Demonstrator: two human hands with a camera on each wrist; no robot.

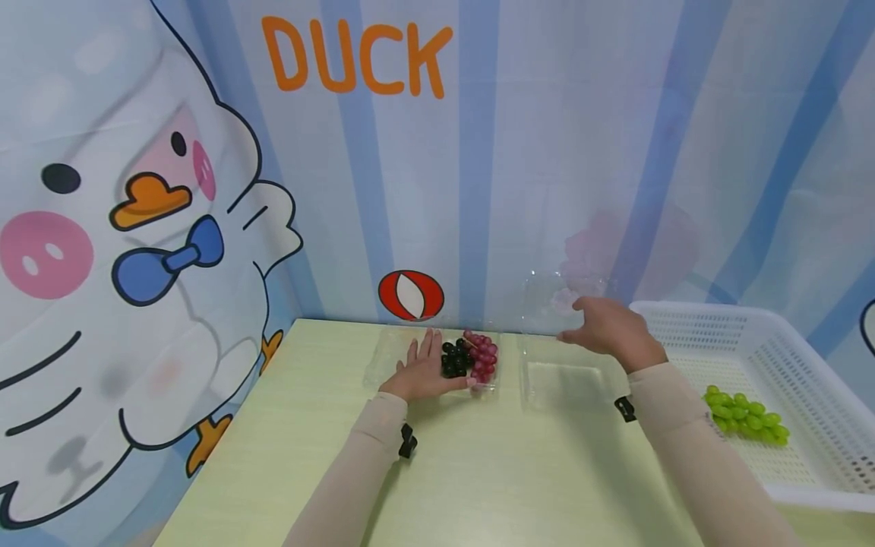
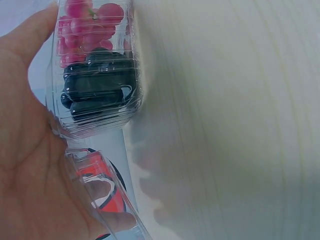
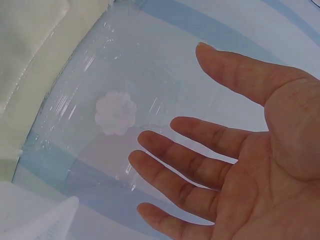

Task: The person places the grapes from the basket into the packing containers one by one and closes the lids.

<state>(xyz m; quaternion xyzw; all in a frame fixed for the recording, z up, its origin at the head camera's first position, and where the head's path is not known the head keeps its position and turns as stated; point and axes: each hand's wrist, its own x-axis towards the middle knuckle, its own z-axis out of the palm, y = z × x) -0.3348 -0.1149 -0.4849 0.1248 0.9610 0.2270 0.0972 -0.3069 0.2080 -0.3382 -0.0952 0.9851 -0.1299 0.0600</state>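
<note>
My left hand lies spread over a clear plastic box, its fingers straight and touching it. Dark grapes and red grapes sit side by side in the box; both bunches show through its ribbed wall in the left wrist view. A second clear box stands to the right, its lid raised against the backdrop. Beside that lid is my right hand, holding nothing, with fingers apart. In the right wrist view the lid bears a flower-shaped mark away from the fingertips.
A white perforated basket stands at the right with a bunch of green grapes in it. Behind the pale table hangs a striped fabric backdrop with a printed duck at the left. The backdrop meets the table's far edge.
</note>
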